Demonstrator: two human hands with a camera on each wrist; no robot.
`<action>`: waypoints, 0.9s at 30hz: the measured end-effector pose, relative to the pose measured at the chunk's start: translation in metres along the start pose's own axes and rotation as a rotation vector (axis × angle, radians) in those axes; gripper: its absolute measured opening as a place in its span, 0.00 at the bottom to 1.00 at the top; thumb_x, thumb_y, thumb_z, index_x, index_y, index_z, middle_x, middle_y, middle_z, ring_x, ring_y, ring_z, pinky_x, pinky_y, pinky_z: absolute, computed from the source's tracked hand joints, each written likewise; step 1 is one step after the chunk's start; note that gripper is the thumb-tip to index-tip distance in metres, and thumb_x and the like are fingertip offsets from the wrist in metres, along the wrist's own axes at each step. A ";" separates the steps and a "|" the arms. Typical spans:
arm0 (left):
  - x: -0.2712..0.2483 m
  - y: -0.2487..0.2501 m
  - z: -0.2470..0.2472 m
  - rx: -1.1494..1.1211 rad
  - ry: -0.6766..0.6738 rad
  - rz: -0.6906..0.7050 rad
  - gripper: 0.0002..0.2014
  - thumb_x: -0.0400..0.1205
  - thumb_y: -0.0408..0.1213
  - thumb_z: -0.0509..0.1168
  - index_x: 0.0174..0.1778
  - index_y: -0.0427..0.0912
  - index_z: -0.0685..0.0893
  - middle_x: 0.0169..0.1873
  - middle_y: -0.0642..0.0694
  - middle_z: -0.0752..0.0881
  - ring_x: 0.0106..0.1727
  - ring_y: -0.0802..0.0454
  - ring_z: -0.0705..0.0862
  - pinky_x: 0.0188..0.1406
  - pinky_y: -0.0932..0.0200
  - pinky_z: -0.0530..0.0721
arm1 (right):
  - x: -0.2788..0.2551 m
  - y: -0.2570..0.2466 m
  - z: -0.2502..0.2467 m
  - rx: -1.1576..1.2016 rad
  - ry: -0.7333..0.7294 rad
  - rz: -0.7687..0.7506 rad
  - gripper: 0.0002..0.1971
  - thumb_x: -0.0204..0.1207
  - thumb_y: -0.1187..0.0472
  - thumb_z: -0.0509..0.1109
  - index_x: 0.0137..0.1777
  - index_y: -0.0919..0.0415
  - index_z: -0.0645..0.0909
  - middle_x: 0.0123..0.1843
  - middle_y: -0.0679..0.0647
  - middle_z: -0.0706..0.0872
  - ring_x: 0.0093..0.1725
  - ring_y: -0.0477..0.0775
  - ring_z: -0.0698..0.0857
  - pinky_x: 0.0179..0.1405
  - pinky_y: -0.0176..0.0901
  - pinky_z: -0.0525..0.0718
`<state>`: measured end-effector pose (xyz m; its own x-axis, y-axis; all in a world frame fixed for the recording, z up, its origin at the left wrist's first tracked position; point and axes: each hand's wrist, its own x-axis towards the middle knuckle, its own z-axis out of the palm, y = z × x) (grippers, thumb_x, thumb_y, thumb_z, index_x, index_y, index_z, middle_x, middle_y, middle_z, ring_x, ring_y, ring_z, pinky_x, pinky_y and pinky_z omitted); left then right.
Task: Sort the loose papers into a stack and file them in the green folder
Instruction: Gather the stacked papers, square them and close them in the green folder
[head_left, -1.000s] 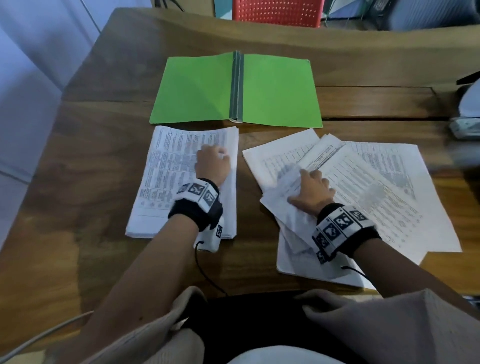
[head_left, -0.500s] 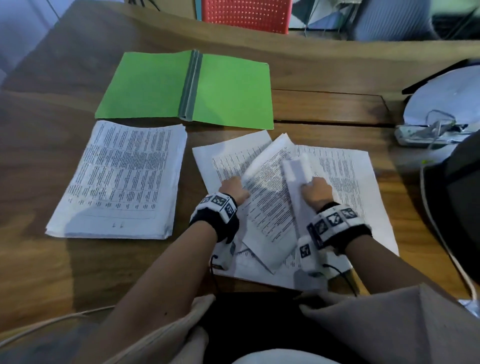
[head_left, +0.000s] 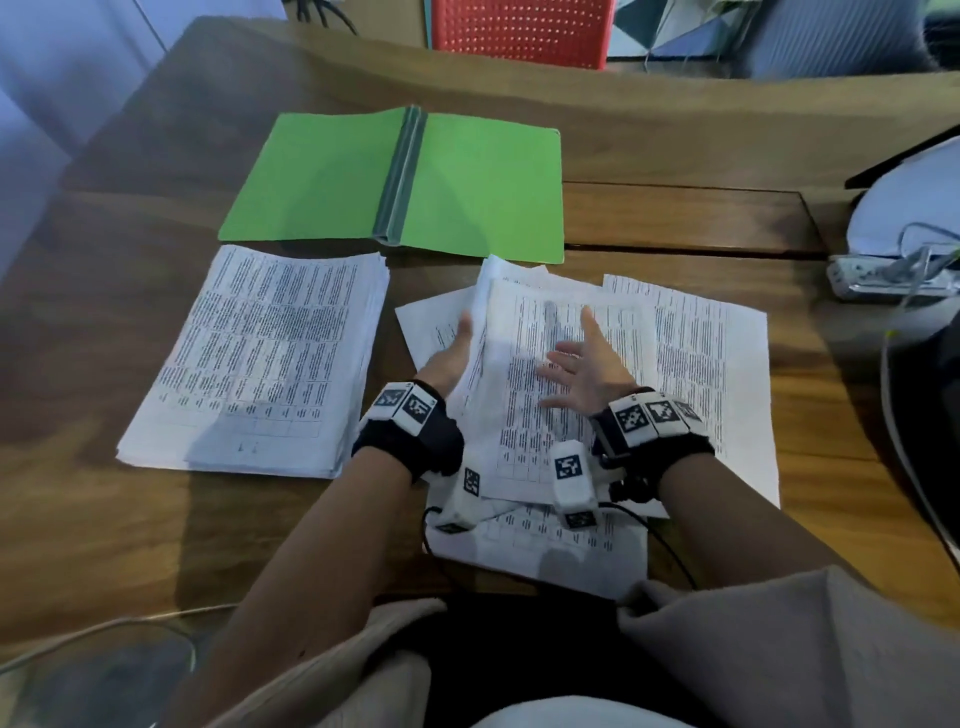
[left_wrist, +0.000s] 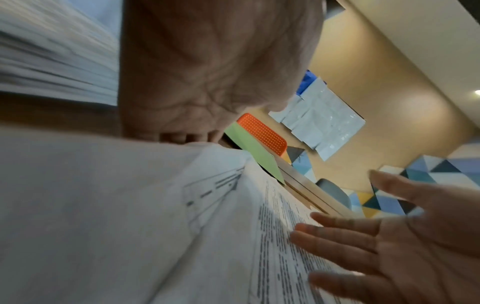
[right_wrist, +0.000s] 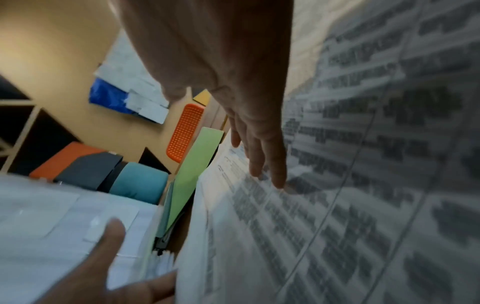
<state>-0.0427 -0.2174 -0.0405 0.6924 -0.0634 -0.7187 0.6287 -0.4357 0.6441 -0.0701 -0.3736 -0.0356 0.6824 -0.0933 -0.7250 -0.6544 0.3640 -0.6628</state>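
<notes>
The green folder (head_left: 322, 182) lies open at the back of the wooden table (head_left: 104, 519). In front of it on the left sits a squared stack of printed papers (head_left: 260, 358). To the right is a fanned pile of loose papers (head_left: 691, 364). My left hand (head_left: 452, 353) holds the left edge of the top sheets (head_left: 524, 415), lifted a little, with its fingers hidden under them and the thumb along the edge. My right hand (head_left: 582, 369) lies flat on those sheets with its fingers spread. The left wrist view shows the same right hand (left_wrist: 389, 236) pressing down.
A red perforated chair (head_left: 519, 31) stands behind the table. At the right edge lie a white power strip (head_left: 883, 275) with cables and a white rounded object (head_left: 909, 208). A thin cable (head_left: 104, 629) runs along the near left edge.
My left hand left the stack on the left and went to the loose pile, taking its left edge. My right hand let go of a sheet and now lies flat on top.
</notes>
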 end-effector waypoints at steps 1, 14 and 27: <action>-0.002 0.003 0.001 0.078 0.019 -0.003 0.62 0.60 0.83 0.47 0.78 0.34 0.64 0.77 0.36 0.68 0.78 0.39 0.68 0.76 0.50 0.66 | 0.001 -0.002 -0.003 -0.112 0.040 -0.044 0.34 0.79 0.41 0.57 0.75 0.67 0.64 0.77 0.64 0.70 0.60 0.60 0.80 0.56 0.62 0.80; 0.014 -0.009 0.007 0.219 0.518 -0.066 0.22 0.83 0.40 0.57 0.74 0.40 0.71 0.75 0.36 0.62 0.76 0.35 0.62 0.74 0.43 0.64 | 0.021 0.013 -0.142 -0.903 0.974 0.123 0.67 0.39 0.20 0.69 0.68 0.74 0.67 0.69 0.71 0.72 0.71 0.68 0.70 0.70 0.65 0.69; 0.011 -0.017 0.007 0.260 0.386 0.029 0.19 0.80 0.31 0.64 0.66 0.27 0.73 0.67 0.30 0.77 0.69 0.35 0.76 0.63 0.50 0.77 | -0.015 -0.034 -0.055 -0.909 0.714 -0.696 0.11 0.82 0.64 0.60 0.57 0.71 0.76 0.54 0.68 0.85 0.52 0.63 0.84 0.44 0.38 0.71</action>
<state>-0.0476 -0.2170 -0.0611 0.8202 0.2384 -0.5201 0.5319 -0.6524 0.5399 -0.0760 -0.4352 -0.0125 0.8232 -0.5650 0.0557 -0.4165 -0.6677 -0.6170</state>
